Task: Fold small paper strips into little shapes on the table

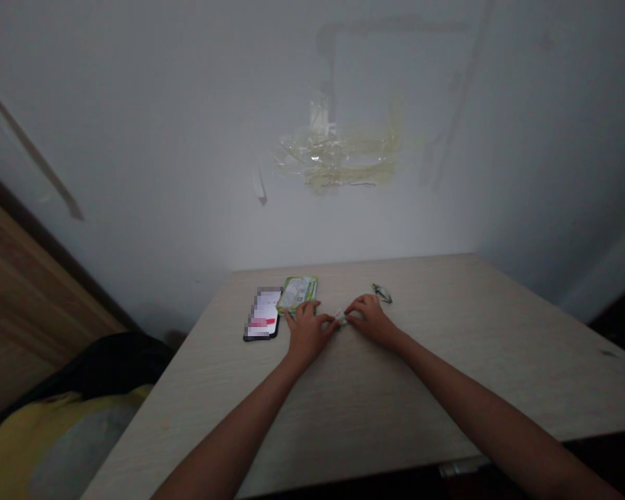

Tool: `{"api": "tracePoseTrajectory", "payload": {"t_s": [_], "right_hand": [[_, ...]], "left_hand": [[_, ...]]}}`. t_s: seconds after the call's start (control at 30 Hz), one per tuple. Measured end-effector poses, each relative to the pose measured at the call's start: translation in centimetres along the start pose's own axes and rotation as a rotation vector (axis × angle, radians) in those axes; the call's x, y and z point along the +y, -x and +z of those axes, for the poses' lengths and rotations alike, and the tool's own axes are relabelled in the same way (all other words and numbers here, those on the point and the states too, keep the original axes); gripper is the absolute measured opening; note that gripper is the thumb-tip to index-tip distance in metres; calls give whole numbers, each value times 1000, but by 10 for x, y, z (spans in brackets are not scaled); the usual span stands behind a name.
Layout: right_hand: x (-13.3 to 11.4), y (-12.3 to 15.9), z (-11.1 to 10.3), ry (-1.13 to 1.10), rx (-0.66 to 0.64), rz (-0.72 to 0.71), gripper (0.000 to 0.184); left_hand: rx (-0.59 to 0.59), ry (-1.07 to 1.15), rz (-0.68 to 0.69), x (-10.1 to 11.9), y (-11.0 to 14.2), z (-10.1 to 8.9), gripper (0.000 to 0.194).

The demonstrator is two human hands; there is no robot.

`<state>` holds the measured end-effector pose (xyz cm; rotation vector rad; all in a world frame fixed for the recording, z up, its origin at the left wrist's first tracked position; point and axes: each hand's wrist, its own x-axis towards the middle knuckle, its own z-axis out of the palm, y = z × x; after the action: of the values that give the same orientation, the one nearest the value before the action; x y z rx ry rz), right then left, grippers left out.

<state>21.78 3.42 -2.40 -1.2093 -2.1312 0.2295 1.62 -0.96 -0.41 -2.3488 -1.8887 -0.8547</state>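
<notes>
Small piece [340, 320] between both hands at mid-desk [448, 312]; looks mid-job.
Left hand [309, 330] and right hand [371, 320] both pinch it, fingertips close. Packet [298, 290] sits by left fingers, phone [264, 314] beside it, green scrap [382, 293] beyond right hand. Piece mostly hidden; can't tell how much is left.

open tabletop [500, 333] at right, phone [263, 312] and green packet [298, 290] blocking left, wall [198, 153] behind
</notes>
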Motion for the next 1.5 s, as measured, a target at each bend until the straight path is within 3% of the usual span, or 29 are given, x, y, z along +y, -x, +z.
{"api": "tracePoseTrajectory", "payload": {"t_s": [0.6, 0.93, 1.5], "right_hand": [[-2, 1, 0, 4, 14, -18, 19], [0, 0, 2, 0, 30, -142, 15], [-16, -5, -8, 174, -115, 77, 24]], "left_hand": [[-16, -3, 29, 2, 1, 2, 21], [-11, -34, 64, -1, 1, 6, 15], [-144, -76, 48, 7, -3, -9, 16]]}}
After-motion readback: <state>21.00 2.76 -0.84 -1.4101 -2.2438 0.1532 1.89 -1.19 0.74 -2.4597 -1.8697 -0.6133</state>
